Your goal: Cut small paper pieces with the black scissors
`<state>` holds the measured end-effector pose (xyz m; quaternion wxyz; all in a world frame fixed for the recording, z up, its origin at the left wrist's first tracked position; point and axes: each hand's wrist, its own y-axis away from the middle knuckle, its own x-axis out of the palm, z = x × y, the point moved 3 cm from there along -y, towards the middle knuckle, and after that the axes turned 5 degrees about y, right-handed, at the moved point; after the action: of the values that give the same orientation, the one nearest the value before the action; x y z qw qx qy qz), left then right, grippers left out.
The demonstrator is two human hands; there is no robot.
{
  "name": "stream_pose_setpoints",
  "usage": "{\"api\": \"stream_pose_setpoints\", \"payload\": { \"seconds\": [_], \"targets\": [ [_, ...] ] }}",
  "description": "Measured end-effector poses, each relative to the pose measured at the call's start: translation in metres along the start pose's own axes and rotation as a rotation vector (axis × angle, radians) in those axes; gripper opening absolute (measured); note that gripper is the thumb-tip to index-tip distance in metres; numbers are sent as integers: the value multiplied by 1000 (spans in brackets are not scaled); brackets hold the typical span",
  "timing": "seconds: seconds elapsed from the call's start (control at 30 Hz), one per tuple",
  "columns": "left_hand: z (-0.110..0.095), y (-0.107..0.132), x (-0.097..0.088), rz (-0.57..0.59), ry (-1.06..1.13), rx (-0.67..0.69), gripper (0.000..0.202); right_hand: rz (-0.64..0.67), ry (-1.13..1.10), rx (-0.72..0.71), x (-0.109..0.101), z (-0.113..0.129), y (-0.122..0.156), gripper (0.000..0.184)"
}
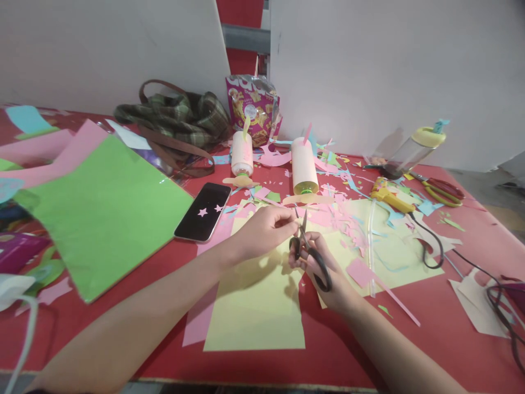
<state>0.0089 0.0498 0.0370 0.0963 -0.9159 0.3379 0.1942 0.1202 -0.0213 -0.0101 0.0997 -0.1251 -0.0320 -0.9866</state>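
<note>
The single head view looks from above the near edge of the red table (262,365), forward and downward, with the left hand (264,230) and the right hand (335,278) quite near, and reaches to the white panels (369,71) behind the far edge.

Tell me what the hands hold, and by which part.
The right hand holds black-handled scissors by the handles; whether the left hand holds anything cannot be told.
</note>
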Motion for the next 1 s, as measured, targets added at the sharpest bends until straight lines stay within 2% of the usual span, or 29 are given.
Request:
{"api": "stream_pose_setpoints", "payload": {
  "seconds": [0.87,1.0],
  "targets": [
    [3,1,11,-126,152,-49,23,-38,-1,6,-2,0,-1,19],
    [3,1,13,-114,208,-65,24,-43,8,0,-2,-2,-1,19]
  ]
}}
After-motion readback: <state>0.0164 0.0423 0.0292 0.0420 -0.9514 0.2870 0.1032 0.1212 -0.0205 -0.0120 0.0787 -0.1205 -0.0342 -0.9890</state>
